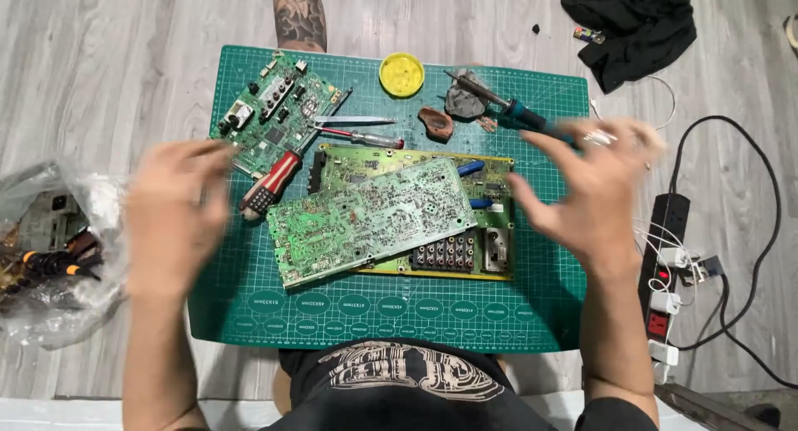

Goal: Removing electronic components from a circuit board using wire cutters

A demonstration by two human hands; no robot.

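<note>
1. Both hands hover apart over the mat, blurred: I see my left hand [179, 211] with palm down and fingers loosely spread, holding nothing; my right hand [590, 190] is also empty, its fingers splayed and curled like a claw.
2. Beneath them lies the green cutting mat [532, 306], on a grey plank floor [100, 65].
3. Between my hands rests the pale green circuit board [370, 219], solder side up, its long axis running left to right and tilted, the right end higher toward the far side. It lies on top of a yellow-edged circuit board [495, 231], which sits square to the mat.
4. A smaller green circuit board [274, 115] lies at the mat's far left corner, set diagonally.
5. A soldering iron [507, 107] lies far right, tip pointing left.
6. A red-and-black screwdriver handle [270, 182] sits just beside my left hand.
7. A round yellow tin [401, 73] sits at the far edge.
</note>
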